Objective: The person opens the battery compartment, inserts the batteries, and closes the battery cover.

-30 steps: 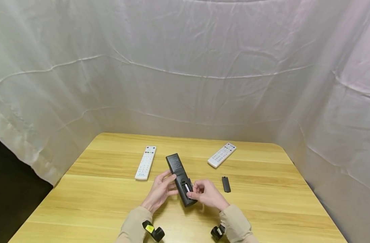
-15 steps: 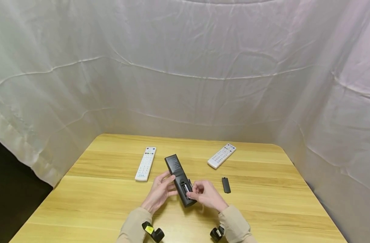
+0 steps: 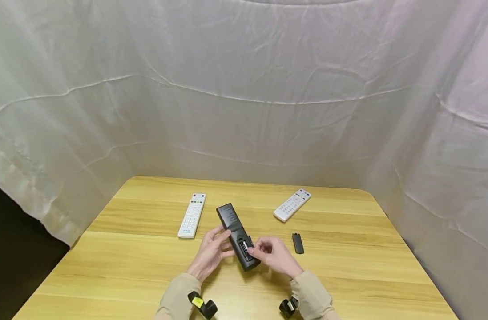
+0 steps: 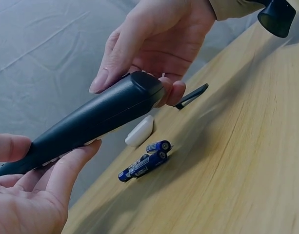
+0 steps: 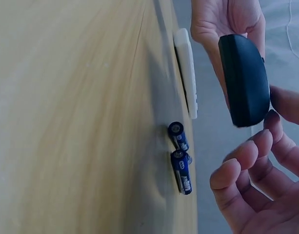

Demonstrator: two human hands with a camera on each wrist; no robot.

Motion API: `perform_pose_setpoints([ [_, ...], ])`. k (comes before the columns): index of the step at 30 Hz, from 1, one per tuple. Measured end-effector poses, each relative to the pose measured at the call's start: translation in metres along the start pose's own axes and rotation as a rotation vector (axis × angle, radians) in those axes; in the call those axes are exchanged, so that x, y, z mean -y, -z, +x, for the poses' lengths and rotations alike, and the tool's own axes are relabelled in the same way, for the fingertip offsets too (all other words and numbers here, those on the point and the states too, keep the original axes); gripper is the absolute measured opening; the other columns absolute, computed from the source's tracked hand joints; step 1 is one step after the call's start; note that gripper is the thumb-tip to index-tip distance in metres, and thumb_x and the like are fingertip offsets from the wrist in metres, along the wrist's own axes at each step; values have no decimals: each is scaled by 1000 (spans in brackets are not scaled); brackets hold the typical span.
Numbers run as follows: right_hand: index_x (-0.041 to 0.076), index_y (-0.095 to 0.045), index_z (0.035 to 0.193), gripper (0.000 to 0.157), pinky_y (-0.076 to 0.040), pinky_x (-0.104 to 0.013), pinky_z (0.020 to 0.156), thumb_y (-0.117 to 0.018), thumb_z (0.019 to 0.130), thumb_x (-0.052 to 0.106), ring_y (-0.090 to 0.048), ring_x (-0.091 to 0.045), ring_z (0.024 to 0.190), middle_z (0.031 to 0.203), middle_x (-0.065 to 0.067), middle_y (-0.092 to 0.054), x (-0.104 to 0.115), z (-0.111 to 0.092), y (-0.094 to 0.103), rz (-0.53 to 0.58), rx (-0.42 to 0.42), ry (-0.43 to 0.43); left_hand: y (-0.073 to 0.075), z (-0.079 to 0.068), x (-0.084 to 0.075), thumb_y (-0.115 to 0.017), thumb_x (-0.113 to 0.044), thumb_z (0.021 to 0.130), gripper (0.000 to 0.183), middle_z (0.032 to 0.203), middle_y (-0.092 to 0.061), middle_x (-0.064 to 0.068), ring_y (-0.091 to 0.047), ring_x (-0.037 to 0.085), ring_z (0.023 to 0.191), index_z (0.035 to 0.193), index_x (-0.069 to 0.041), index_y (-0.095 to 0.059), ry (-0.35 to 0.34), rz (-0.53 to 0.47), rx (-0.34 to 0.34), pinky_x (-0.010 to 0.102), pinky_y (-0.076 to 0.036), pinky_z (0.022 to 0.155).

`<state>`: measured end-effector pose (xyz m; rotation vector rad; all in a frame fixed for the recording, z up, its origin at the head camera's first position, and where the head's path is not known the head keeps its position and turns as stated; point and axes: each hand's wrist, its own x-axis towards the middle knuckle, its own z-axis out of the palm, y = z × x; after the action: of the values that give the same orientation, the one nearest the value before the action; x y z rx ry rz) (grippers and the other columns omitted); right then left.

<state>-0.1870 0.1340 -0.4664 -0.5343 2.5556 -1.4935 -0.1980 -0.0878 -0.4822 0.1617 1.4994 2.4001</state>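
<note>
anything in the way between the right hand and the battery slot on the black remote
Nothing visible. In the head view, the right hand has its thumb at the open slot of the remote; the cover lies aside on the table.

A black remote control of smooth, softly sheened plastic shows at lower centre above a satin-finish, wood-grained surface bearing smooth white plastic remote controls, a matt plastic battery cover and glossy-jacketed batteries, against creased, silky cloth curtains across the upper frame.
</note>
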Motion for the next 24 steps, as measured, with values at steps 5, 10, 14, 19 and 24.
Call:
perform_pose_setpoints([
  [5,2,-68,88,19,-45,-16,62,-69,94,20,-51,-3,67,78,-12,-66,-8,3,3,-1,-88,-5,1,0,0,-48,-11,105,56,136,-61,23,-72,22,105,154,4,-26,-13,-15,-5,40,-64,91],
  [10,0,-69,99,16,-46,-15,56,-73,90,12,-51,-5,62,73,-11,-63,-14,5,7,11,-210,-58,3,-2,-1,-49,-13,104,58,133,-63,19,-72,20,104,154,4,-25,-10,-9,-12,38,-64,91],
  [14,-1,-66,111,32,-47,-17,51,-78,84,10,-52,-8,60,74,-5,-61,-16,6,10,-23,-270,-107,3,-1,0,-49,-13,104,56,130,-66,15,-72,20,103,154,3,-28,-5,-6,-30,37,-65,90],
  [19,-3,-63,120,44,-47,-18,51,-80,82,11,-53,-9,58,76,-6,-63,-19,9,10,-52,-213,-135,2,-1,0,-49,-13,105,55,131,-65,16,-72,20,104,154,3,-28,-6,-1,-35,37,-64,90],
  [24,-4,-61,121,47,-47,-20,52,-80,82,13,-53,-10,56,74,-4,-63,-18,12,7,-109,-135,-139,2,-1,0,-48,-13,105,56,136,-61,21,-71,21,107,154,3,-27,5,-3,-22,38,-64,93],
])
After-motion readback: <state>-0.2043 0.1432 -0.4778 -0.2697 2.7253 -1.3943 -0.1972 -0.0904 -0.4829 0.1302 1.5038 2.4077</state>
